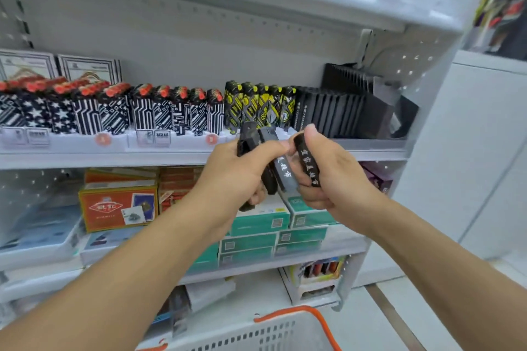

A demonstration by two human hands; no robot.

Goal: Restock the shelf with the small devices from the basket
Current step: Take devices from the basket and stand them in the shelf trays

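Observation:
My left hand [239,177] grips a bunch of small black devices [258,142] fanned out in front of the middle shelf [85,155]. One more black device [306,162], marked with white characters, is pinched in my right hand [339,179], close beside the bunch. Both hands hover just before the shelf's front edge, below a row of yellow-and-black devices [259,104] and a row of plain black devices [330,111] standing on it. The white basket [285,333] with an orange rim sits at the bottom of the view, its inside hidden.
Black-and-white patterned devices with red tops [99,108] fill the shelf's left part. A black ribbed divider [350,80] stands at the back right. The lower shelf holds green boxes [256,225] and orange card boxes [117,205]. A white wall is at right.

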